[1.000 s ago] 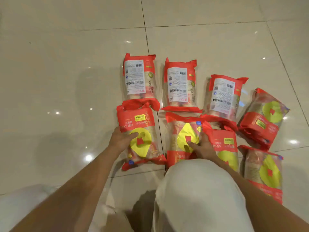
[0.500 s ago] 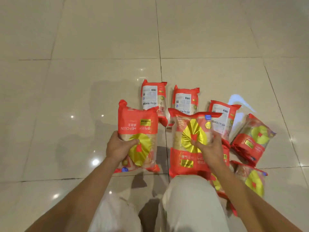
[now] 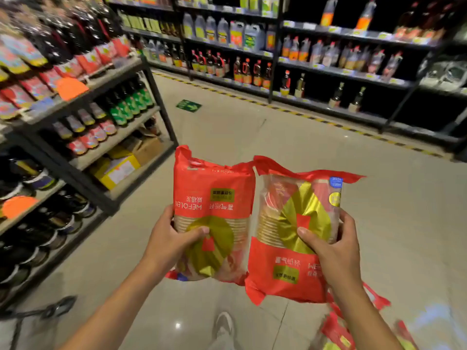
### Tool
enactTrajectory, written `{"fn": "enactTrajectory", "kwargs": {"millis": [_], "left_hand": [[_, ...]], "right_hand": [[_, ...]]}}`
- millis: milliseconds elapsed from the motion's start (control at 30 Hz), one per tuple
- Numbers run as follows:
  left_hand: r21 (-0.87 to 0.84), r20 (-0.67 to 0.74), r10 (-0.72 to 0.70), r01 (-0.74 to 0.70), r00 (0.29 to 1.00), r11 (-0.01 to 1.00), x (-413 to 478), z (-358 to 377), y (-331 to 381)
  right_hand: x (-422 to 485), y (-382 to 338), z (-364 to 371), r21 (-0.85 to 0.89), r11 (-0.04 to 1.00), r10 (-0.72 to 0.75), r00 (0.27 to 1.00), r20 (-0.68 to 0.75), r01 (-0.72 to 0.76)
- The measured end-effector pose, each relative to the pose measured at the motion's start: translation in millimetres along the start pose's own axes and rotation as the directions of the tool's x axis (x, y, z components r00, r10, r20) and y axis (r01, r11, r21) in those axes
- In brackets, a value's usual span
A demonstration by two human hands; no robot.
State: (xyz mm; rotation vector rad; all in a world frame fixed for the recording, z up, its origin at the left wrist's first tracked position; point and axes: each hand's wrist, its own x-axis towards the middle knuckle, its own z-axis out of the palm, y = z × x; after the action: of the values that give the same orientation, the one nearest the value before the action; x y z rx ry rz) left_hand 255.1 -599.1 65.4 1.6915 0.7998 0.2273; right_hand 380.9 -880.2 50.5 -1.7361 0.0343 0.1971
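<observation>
The left hand grips the left pack of paper cups at its lower left edge: the thumb lies across the front on the yellow disc and the fingers are curled behind the wrapper. The right hand grips the right pack of paper cups at its lower right edge, thumb pressed on the front, fingers wrapped round the side. Both packs are held upright in the air above the floor, just beside each other, with their top fringes meeting. The left pack has its red band uppermost; the right pack has its red band lowermost. Further red packs lie on the floor at 5 o'clock from the right hand, blurred. A shoe shows at 6 o'clock, below the held packs. A shelf rack with bottles, and a cardboard box on its lower level, stands at 9 to 10 o'clock. A second rack of bottles runs across 12 to 2 o'clock. A green arrow marker is fixed to the floor at 11 o'clock.
</observation>
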Motion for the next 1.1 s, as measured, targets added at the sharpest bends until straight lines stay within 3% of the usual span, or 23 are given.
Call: {"fn": "enactTrajectory", "kwargs": {"millis": [100,200,433,600,767,933,1100], "left_hand": [[-0.002,-0.186,0.032,-0.033,0.982,0.999,-66,-77,11],[-0.001,-0.378,0.042,-0.046,0.925,0.999,-136,-154,1],[-0.099,-0.773,-0.043,-0.053,0.632,0.994,-305,-318,-52],[-0.206,-0.870,-0.150,-0.071,0.469,0.976,-419,-428,-122],[-0.210,-0.932,-0.189,-0.036,0.310,0.977,-530,-542,-181],[-0.179,-0.954,-0.164,-0.037,0.253,0.983,-598,-632,-216],[-0.191,-0.956,-0.173,-0.058,0.238,0.980,-608,-709,-252]], "right_hand": [[-36,-49,43,0.014,0.995,-0.105,0.981,0.166,0.104],[-80,-84,98,0.064,0.983,-0.182,0.918,0.354,0.170],[-242,-126,258,0.197,0.945,-0.321,0.631,0.706,0.260],[-395,-125,367,0.249,0.929,-0.353,0.458,0.816,0.272],[-561,-115,461,0.259,0.938,-0.326,0.331,0.885,0.231],[-672,-118,529,0.257,0.937,-0.318,0.272,0.908,0.238],[-732,-119,597,0.239,0.941,-0.297,0.249,0.922,0.239]]}}
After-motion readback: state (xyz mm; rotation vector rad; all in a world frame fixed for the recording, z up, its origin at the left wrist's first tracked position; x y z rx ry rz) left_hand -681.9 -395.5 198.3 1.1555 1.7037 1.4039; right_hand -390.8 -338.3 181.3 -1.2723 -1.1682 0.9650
